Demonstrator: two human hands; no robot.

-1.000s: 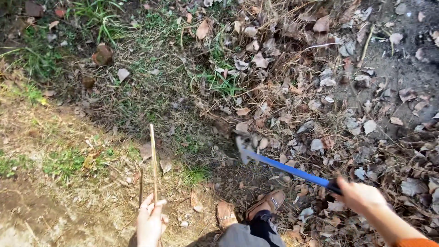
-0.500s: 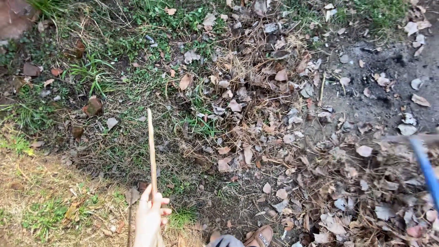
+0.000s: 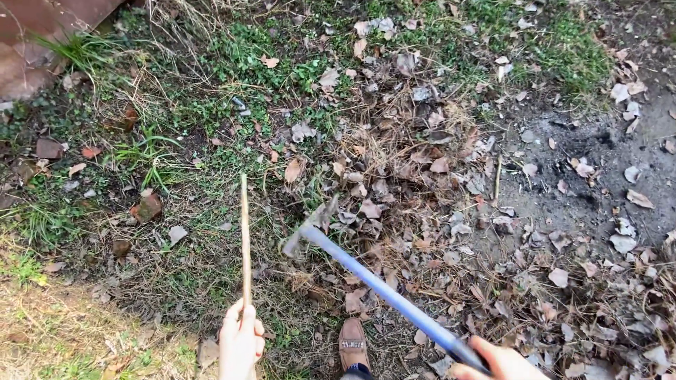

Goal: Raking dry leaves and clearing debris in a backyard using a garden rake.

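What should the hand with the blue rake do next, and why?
Probably pull the blue-handled rake back toward the brown shoe. The right hand grips its handle, and its head sits at the edge of the dry leaves, so a short drag would gather them. The left hand holds a thin stick upright.

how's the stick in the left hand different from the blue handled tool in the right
The stick is thin, bare brown wood, pointing straight away; the blue-handled tool is thicker, slanted left, with a grey head. Each is gripped at its near end, by the left hand and right hand.
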